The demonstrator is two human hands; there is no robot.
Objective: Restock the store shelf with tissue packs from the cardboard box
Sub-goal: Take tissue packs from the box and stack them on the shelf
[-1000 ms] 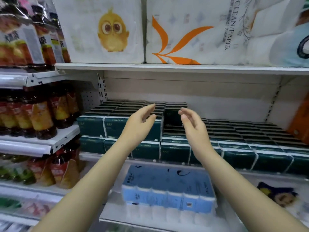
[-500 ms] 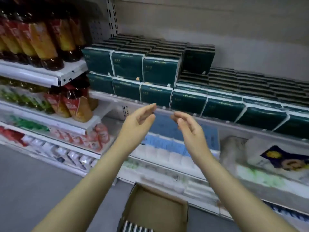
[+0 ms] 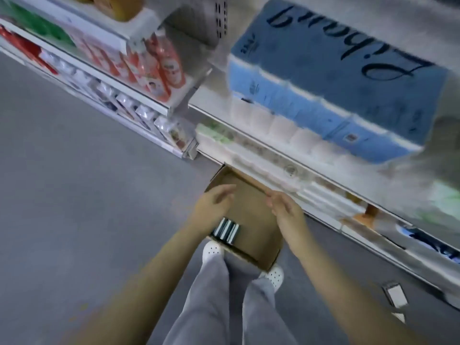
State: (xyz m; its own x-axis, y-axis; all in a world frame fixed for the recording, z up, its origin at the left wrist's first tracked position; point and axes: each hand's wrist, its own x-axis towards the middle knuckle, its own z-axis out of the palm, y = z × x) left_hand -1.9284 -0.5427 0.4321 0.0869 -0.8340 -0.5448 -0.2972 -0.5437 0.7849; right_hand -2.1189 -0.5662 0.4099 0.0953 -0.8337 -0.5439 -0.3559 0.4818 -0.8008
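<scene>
ok, your left grip point(image 3: 214, 206) and right grip point(image 3: 286, 210) hover over the cardboard box point(image 3: 251, 220) on the floor point(image 3: 74, 195), fingers loose, holding nothing. tissue packs point(image 3: 225, 231) stand on edge in its near-left corner, just below your left wrist.

We are making out only one real piece of writing: large dark cursive lettering point(image 3: 348, 41) running across the top of the blue toilet-roll pack point(image 3: 311, 95) on the far right shelf. It is lying upside down to us and is looking something like "Zihong", though blur is keeping us from being sure. Small print point(image 3: 246, 47) at the pack's left corner and a square code label point(image 3: 350, 138) on its near face are showing, but neither is reading. The red-labelled bottles point(image 3: 161, 68) on the far left shelf are carrying white label panels too smeared to read. The tissue packs point(image 3: 226, 231) in the cardboard box point(image 3: 249, 202) are showing us only striped edges.
</scene>
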